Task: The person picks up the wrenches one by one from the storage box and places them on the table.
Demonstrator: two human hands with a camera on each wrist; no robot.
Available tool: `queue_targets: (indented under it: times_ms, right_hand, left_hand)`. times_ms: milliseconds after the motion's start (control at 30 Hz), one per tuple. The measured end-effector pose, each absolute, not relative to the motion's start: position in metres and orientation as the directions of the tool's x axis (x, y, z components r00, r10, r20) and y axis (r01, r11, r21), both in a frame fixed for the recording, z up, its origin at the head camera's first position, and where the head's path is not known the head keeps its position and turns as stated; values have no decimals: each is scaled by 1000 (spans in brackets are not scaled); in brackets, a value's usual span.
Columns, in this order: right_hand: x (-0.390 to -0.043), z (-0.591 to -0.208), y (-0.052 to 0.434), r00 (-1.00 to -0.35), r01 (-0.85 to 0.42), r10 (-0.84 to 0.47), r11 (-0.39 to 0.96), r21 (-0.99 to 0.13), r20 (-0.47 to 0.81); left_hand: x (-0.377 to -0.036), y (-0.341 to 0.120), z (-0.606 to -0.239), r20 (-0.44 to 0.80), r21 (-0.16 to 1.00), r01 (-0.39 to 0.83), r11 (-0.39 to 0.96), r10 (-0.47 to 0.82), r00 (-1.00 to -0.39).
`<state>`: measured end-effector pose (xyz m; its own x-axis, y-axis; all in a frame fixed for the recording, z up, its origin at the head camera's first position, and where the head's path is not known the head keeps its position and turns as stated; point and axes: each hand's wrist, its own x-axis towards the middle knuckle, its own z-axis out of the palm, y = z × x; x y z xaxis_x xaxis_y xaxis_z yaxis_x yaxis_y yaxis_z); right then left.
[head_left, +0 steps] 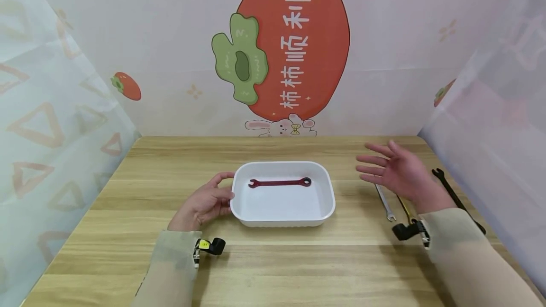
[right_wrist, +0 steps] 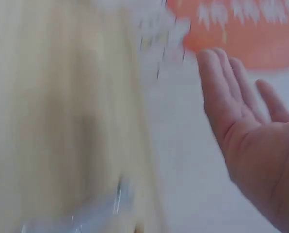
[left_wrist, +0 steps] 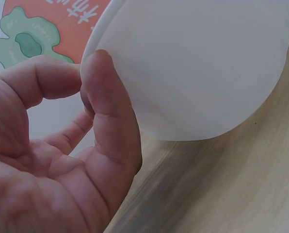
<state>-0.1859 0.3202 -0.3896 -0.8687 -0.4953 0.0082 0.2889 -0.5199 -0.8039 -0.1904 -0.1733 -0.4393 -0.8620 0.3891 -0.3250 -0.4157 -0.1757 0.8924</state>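
Note:
My left hand (head_left: 209, 202) pinches the left rim of a white plastic tray (head_left: 281, 223) between thumb and fingers. A dark red combination wrench (head_left: 279, 183) lies inside, near the tray's back wall. On the right, my right hand (head_left: 403, 174) is raised with straight, spread fingers and nothing in it. Below it on the table lie a silver wrench (head_left: 385, 204) and a gold-coloured wrench (head_left: 406, 209), both partly hidden by the hand and wrist. The right wrist view has the silver wrench (right_wrist: 86, 213) blurred under the open palm.
A black wrench (head_left: 448, 188) lies farther right, partly behind the right forearm. The wood-grain table (head_left: 273, 269) ends at a printed cloth backdrop (head_left: 179, 51), with cloth walls left and right. Each wrist wears a small black camera (head_left: 217, 246).

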Motion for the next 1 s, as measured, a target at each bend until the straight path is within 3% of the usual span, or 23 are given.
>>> queue_targets:
  times_ms: [167, 267, 433, 600, 1000]
  right_hand:
    - [-197, -376, 255, -829, 169, -550, -418, -893, 100]
    - [-203, -375, 219, -840, 105, -539, -275, -956, 62]
    - [-214, -382, 174, -854, 104, -517, -56, -993, -61]
    - [-224, -393, 153, -834, 108, -531, 109, -988, -150]
    - [-228, -407, 143, -817, 83, -516, 338, -937, -259]
  left_hand:
    - [-190, -173, -441, -315, 894, -411, -180, 402, -860]
    - [-190, -173, -441, -314, 895, -410, -177, 402, -860]
    - [-190, -173, -440, -316, 895, -409, -178, 396, -862]
    - [-190, -174, -440, -323, 892, -414, -180, 386, -864]
    - [-190, -173, -438, -321, 894, -413, -172, 396, -860]
